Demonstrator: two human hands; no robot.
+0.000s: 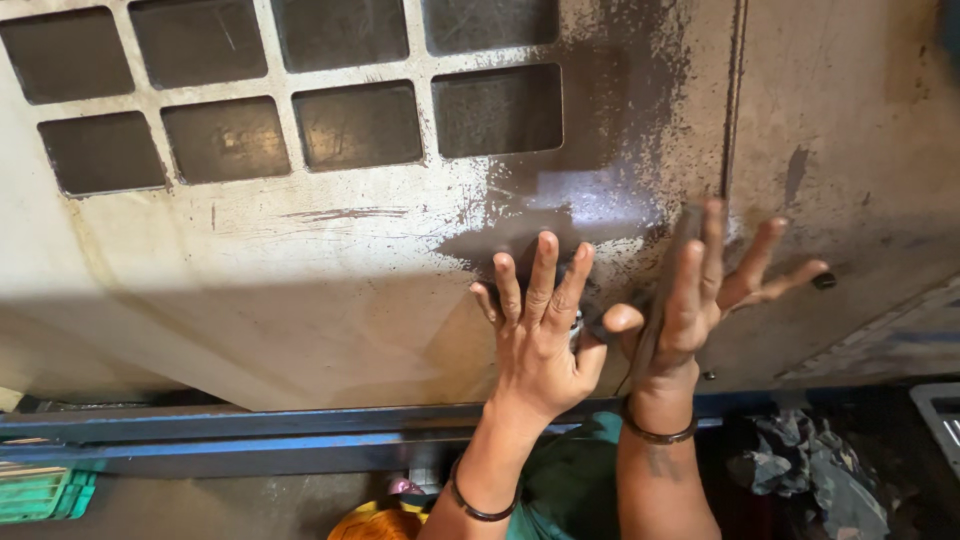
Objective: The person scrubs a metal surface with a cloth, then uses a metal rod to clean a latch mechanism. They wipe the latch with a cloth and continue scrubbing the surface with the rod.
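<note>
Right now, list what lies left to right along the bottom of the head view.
Green crate → yellow object → left hand → right hand → crumpled dark cloth → grey tray corner.

**Hidden, cropped and blurred**

The right hand is motion-blurred; the dark flat piece against its palm is smeared, its kind unclear. The left hand covers part of the worn patch on the metal panel. Top grid openings are cropped. Green crate and yellow object run off frame.
</note>
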